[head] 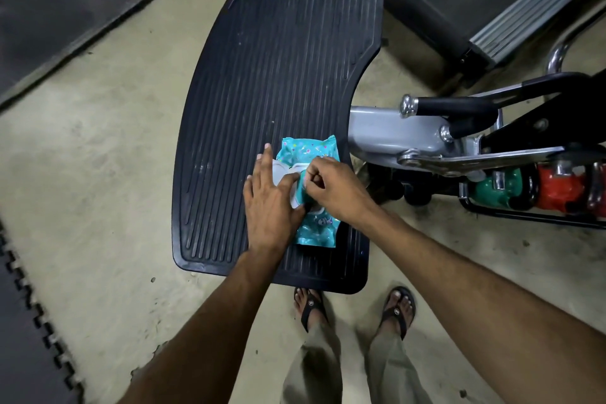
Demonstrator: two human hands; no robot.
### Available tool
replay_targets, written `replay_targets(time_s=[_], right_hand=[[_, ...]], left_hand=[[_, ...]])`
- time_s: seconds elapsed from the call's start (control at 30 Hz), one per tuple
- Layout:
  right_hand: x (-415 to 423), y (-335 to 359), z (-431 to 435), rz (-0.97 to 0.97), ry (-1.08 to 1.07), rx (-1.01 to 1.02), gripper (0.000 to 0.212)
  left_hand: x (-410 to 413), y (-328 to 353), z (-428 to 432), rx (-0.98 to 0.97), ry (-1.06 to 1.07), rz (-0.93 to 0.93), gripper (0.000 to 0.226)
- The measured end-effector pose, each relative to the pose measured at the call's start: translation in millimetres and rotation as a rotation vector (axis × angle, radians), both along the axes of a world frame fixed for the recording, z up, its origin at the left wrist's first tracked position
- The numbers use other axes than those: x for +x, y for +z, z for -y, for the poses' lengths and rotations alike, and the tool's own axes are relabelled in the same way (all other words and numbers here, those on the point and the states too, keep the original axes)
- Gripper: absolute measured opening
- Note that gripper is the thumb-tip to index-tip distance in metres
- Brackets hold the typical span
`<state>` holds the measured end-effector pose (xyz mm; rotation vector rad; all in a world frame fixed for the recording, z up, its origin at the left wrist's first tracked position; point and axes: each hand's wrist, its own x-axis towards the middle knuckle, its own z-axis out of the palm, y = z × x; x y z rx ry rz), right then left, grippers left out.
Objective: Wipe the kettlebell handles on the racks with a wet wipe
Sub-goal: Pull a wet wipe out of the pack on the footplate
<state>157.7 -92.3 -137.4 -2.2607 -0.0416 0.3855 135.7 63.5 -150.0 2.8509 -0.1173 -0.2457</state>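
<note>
- Head view, looking straight down: a teal wipe pack (pixel 315 230) lies on the near right part of a black ribbed platform (pixel 278 59), its long axis running near to far and leaning slightly left at the far end.
- The left hand (pixel 269 203) lies flat over the pack's left half, fingers straight and together, pressing it down; a white lid flap (pixel 278 170) shows just beside the fingers.
- The right hand (pixel 337 190) comes in from the right with its fingers curled, the tips pinched together at the opening in the pack's middle on what looks like the white edge of a wet wipe (pixel 302 178). How much of it is out cannot be told.
- The pull should probably go up and away from the flat hand, across the pack's short axis.
- The green kettlebell (pixel 495 188) and red kettlebell (pixel 560 187) sit on a rack (pixel 524 216) well apart to the right. The right hand is nearer them, and no handle has been wiped yet.
</note>
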Motion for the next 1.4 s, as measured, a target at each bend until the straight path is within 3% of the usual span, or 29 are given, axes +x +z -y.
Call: replay_targets(time_s=[0.1, 0.17, 0.33, 0.43, 0.63, 0.8, 0.97, 1.03, 1.13, 1.27, 1.4], right_hand=[[5, 4, 1, 0.053, 0.231, -0.289, 0.031], [8, 6, -1, 0.121, 0.286, -0.407, 0.028], [9, 6, -6, 0.151, 0.262, -0.338, 0.021], [6, 3, -3, 0.086, 0.159, -0.186, 0.009], [-3, 14, 4, -0.042, -0.082, 0.170, 0.011], [-27, 64, 14, -0.236, -0.323, 0.665, 0.014], [-54, 137, 40, -0.234, -0.537, 1.061, 0.018], [-62, 168, 53, -0.204, -0.550, 1.128, 0.020], [-79, 206, 68, -0.207, -0.597, 1.168, 0.008], [-115, 249, 88, -0.187, -0.716, 1.203, 0.018], [-158, 284, 113, -0.135, -0.807, 1.182, 0.030]], left_hand=[[0, 2, 1, 0.001, 0.009, -0.001, 0.060], [0, 2, 1, -0.004, 0.019, -0.004, 0.059], [1, 5, 5, 0.021, 0.032, -0.019, 0.057], [0, 9, 10, 0.051, 0.037, -0.020, 0.057], [0, 15, 16, 0.116, 0.041, -0.045, 0.060], [1, 21, 18, 0.158, 0.044, -0.082, 0.063], [5, 38, 21, 0.216, -0.032, -0.166, 0.065], [3, 49, 21, 0.199, -0.079, -0.172, 0.071], [-12, 83, 30, 0.001, -0.057, -0.107, 0.071], [-49, 171, 60, -0.691, 0.195, -0.250, 0.022], [-85, 258, 104, -1.139, 0.332, -0.441, 0.025]])
